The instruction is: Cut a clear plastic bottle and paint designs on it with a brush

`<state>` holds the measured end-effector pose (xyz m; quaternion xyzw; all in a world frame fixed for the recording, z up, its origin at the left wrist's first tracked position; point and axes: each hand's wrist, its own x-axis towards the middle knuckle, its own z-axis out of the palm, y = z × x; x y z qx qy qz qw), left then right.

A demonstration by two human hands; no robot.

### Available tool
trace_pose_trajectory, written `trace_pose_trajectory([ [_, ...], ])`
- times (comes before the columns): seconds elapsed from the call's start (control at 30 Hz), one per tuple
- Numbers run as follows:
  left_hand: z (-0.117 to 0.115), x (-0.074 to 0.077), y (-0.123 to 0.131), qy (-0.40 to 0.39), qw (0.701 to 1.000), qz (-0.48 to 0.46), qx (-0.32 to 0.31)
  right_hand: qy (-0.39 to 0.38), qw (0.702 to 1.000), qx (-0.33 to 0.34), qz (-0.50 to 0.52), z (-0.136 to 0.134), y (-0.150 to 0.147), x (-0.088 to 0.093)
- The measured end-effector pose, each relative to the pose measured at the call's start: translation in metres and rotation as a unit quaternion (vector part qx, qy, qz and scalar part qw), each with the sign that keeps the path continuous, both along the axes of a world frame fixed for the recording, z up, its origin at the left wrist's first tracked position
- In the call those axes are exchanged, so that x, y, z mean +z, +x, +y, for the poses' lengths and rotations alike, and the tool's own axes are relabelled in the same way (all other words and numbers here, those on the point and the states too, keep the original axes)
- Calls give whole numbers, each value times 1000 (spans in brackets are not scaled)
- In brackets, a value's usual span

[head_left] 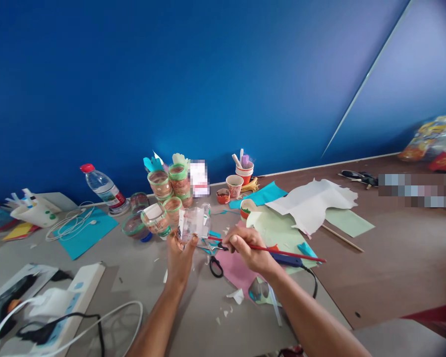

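My left hand (181, 250) is closed around the lower end of a clear plastic container (193, 224) with a printed label, held up off the table. Pinched in my right hand (247, 250) is a long red paintbrush (292, 254), its tip pointing left at the container's lower side. Scissors with black handles (216, 267) lie just below the hands. Pink paper (234, 267) spreads under my right hand. A blue hot glue gun (288, 259), partly hidden, rests behind the brush handle.
Painted clear cups (159, 183) stand stacked behind my left hand, near a water bottle (106, 188). Paper cups (234, 186) stand by the wall. White paper (314, 201) lies right. A power strip (83, 282) with cables sits front left. Paper scraps litter the table.
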<state>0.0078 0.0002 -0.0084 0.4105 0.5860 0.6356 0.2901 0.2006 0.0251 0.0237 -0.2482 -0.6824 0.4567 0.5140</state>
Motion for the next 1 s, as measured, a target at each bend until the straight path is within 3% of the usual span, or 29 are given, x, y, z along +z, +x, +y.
trace_pose_trajectory([
  [0.13,-2,-5,-4,-16,996,77,37,-10,998,-35,53,1,1,4],
  [0.23,-2,-9,-7,-20,989,136,49,-20,999,5,41,1,2,6],
  [0.3,-3,-9,-7,-16,988,144,50,-29,998,17,44,1,2,7],
  [0.43,-4,-7,-5,-23,988,141,54,-33,997,-21,64,1,1,6],
  [0.57,-5,-7,-5,-29,983,161,81,-38,999,19,34,1,0,4],
  [0.73,-5,-11,-5,-42,979,179,84,-13,999,-32,40,1,0,4],
  [0.87,-5,-9,-4,-46,975,201,85,15,1000,5,4,-1,0,2],
  [1.0,-5,-5,-5,-10,957,263,119,41,997,-57,7,0,1,-2],
])
